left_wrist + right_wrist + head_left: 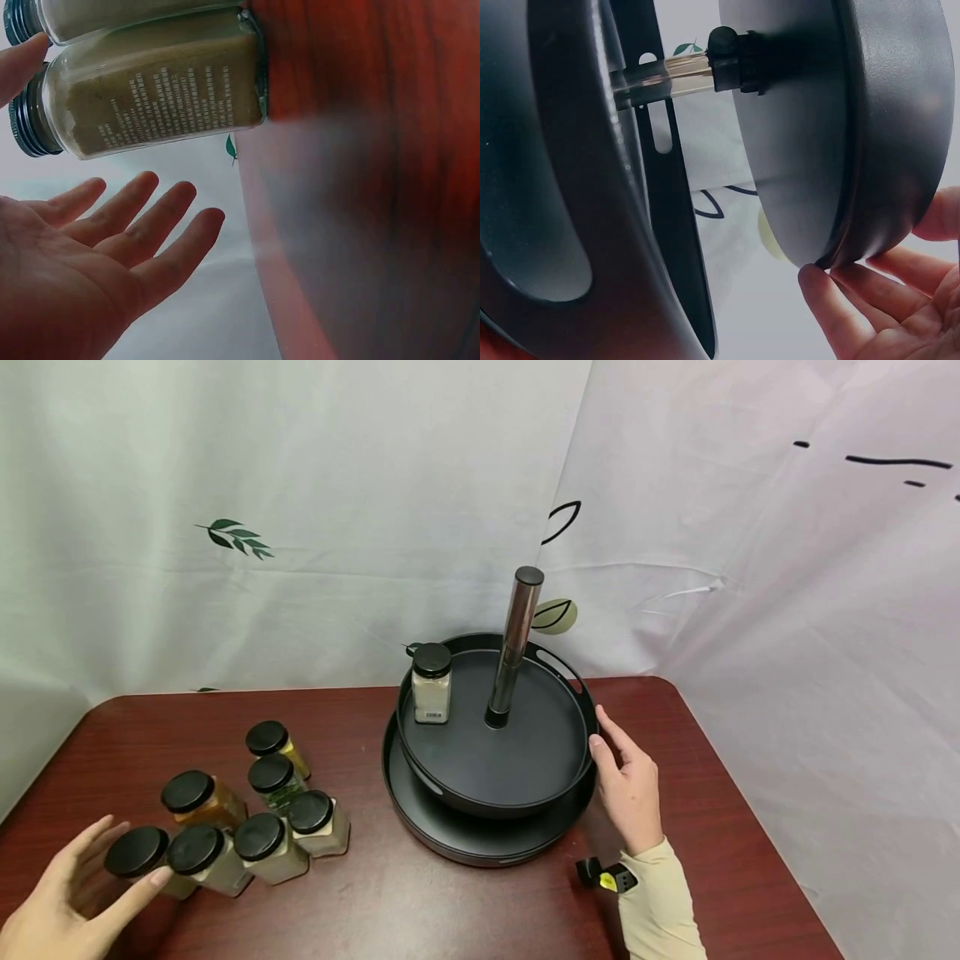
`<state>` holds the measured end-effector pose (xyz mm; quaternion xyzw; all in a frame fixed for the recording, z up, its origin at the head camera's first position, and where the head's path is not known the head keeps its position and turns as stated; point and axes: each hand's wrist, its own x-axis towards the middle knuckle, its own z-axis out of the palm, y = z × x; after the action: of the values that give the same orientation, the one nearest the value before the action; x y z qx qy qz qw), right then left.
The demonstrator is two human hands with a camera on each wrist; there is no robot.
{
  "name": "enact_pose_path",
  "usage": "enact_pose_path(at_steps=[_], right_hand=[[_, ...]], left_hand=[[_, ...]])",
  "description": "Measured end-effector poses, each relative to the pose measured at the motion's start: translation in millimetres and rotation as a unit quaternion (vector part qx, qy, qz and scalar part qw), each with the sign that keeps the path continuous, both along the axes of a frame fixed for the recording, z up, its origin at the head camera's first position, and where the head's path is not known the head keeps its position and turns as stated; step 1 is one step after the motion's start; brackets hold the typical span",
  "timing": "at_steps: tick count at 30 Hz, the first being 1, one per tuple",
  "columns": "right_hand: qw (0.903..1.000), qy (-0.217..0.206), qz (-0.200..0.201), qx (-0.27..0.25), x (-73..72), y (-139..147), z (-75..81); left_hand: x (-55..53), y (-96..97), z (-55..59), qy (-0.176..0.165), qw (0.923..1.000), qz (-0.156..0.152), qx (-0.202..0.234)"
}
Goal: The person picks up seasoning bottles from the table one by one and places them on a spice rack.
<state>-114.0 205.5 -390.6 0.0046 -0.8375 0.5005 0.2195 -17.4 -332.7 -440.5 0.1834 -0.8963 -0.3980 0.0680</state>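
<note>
My left hand [78, 893] reaches in from the lower left, fingers spread round the leftmost spice jar [138, 856]. In the left wrist view this black-lidded glass jar of brownish powder [154, 97] stands beside the palm. The thumb overlaps the jars' necks; the other fingers are apart from the glass. My right hand [630, 789] holds the right edge of the upper tier [502, 768] of a black two-tier tray, its fingertips at the lower edge [832, 259] and thumb near the rim. A jar of pale powder [432, 697] stands on this tier, left of the metal post [513, 647].
Several other spice jars [273, 847] stand grouped on the left of the dark red table [360, 910]. The lower tier [480, 847] lies beneath the upper one, sticking out at the front. A pale patterned cloth [337, 527] hangs behind the table and to its right.
</note>
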Motion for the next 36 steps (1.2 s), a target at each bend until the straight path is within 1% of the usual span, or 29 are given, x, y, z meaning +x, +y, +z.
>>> enact_pose_path(at_steps=[3,6,8,11,14,17,18,21,24,25,30,36], right_hand=[[1.0,0.0,0.002,-0.001,0.4,0,0.4],[1.0,-0.001,0.0,-0.001,0.3,0,0.0],[1.0,-0.001,-0.001,0.0,0.1,0,-0.1],[1.0,-0.002,-0.001,0.0,-0.2,0,-0.5],[1.0,-0.002,0.001,-0.003,-0.2,0,-0.6],[1.0,-0.005,0.004,-0.004,0.1,0,-0.5],[1.0,-0.006,0.004,-0.006,0.3,0,-0.3],[0.9999,-0.007,0.006,-0.007,0.6,0,0.2],[0.9999,-0.008,0.006,-0.008,0.6,0,0.6],[0.9999,-0.008,0.005,-0.008,0.6,0,0.5],[1.0,-0.006,0.004,-0.007,0.7,0,0.5],[1.0,-0.004,0.002,-0.003,1.3,-1,2.2]], left_hand=[[0.4,-0.5,-4.4,0.001,0.9997,-0.009,-0.021],[0.9,-3.8,-9.0,0.013,0.9984,-0.03,-0.047],[1.5,-6.1,-11.5,0.024,0.9972,-0.044,-0.056],[3.4,-9.3,-15.8,0.037,0.9964,-0.054,-0.055],[4.5,-13.5,-21.8,0.035,0.9958,-0.059,-0.06],[4.1,-17.9,-27.0,0.03,0.9955,-0.07,-0.057],[4.1,-18.9,-28.7,0.03,0.9951,-0.069,-0.064],[3.2,-20.6,-29.1,0.03,0.9948,-0.076,-0.061],[2.3,-18.3,-25.2,0.027,0.9948,-0.073,-0.065],[1.8,-17.2,-23.0,0.024,0.9952,-0.074,-0.059],[1.0,-10.5,-15.7,0.002,0.9968,-0.05,-0.062],[1.2,-8.1,-15.7,-0.004,0.9975,-0.026,-0.066]])
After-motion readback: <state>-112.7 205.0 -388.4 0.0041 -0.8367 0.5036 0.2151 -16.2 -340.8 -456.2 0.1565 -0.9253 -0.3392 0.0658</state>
